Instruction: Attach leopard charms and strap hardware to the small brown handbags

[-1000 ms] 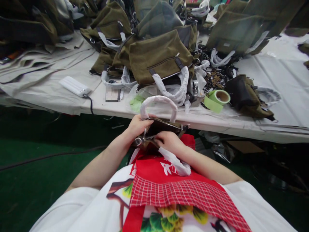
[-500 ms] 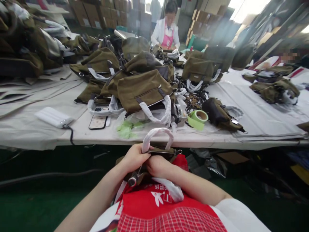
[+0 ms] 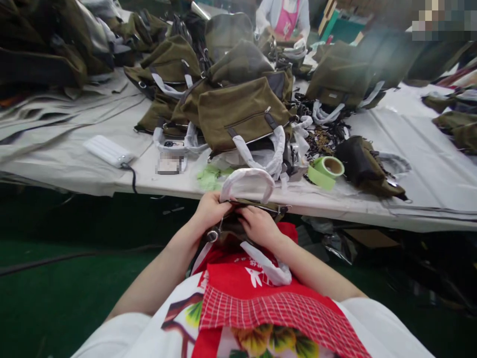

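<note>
An olive handbag (image 3: 234, 233) rests against my red apron, just below the table's front edge. Its far handle (image 3: 248, 175), wrapped in white, arches upward, and the near wrapped handle (image 3: 268, 264) hangs over the apron. My left hand (image 3: 211, 210) is closed on the bag's rim at the left, beside the foot of the far handle. At the bag's mouth is my right hand (image 3: 259, 224), its fingers bent at the opening and the fingertips partly inside. Whether those fingertips pinch anything is hidden. A metal ring (image 3: 212, 234) hangs at the bag's left end.
Olive handbags (image 3: 242, 112) with wrapped handles lie piled on the white table (image 3: 126, 186). Near the edge are a roll of green tape (image 3: 331, 168), a phone (image 3: 170, 163), a white power strip (image 3: 108, 150) and a small dark bag (image 3: 367, 166). A co-worker (image 3: 285, 20) stands across the table.
My view has tilted down and shifted left. My right hand has drawn back a little from deeper in the bag, with more of its fingers showing. My left hand keeps its grip.
</note>
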Demonstrator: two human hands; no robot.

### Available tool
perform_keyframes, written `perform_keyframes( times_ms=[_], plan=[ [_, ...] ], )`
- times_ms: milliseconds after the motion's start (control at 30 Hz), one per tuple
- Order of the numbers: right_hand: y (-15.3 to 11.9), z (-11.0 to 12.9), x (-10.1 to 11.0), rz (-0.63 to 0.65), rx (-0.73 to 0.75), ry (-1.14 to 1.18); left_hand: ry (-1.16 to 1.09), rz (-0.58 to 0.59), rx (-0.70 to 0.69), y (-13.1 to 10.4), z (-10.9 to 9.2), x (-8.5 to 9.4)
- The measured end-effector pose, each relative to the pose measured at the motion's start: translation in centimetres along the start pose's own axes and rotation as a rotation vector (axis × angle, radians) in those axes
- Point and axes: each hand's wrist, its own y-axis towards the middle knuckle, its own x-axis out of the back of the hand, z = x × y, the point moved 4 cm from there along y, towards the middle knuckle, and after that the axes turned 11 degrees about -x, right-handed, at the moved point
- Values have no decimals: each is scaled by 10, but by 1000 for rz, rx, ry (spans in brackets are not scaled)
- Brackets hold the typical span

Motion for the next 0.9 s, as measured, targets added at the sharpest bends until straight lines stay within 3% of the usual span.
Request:
perform_keyframes(
  times_ms=[100, 200, 300, 367, 433, 500, 567, 633, 733, 800, 900],
  plan=[
    [4, 12, -6, 73, 174, -7, 7, 51, -53, -1, -2, -4],
    [2, 22, -10, 245, 252, -69, 167, -4, -73, 0, -3, 6],
    [-9, 39, 13, 295, 346, -97, 338, -12, -29, -6, 1, 19],
    [-15, 53, 47, 185, 452, 5, 440, 120, -31, -17, 6, 17],
    [-11, 59, 88, -73, 484, 189, 524, 307, -78, -35, 10, 8],
    [7, 55, 120, -371, 397, 310, 587, 435, -132, -54, 15, -4],
    [40, 49, 129, -493, 286, 287, 646, 474, -164, -67, 18, -12],
    [85, 47, 110, -338, 226, 166, 695, 466, -184, -74, 20, -14],
    [142, 47, 62, -65, 57, -87, 721, 462, -207, -75, 22, -14],
    [163, 51, 36, -10, 3, -164, 721, 462, -216, -75, 23, -13],
    [174, 60, 12, 4, -26, -212, 711, 447, -218, -76, 24, -13]
  ],
)
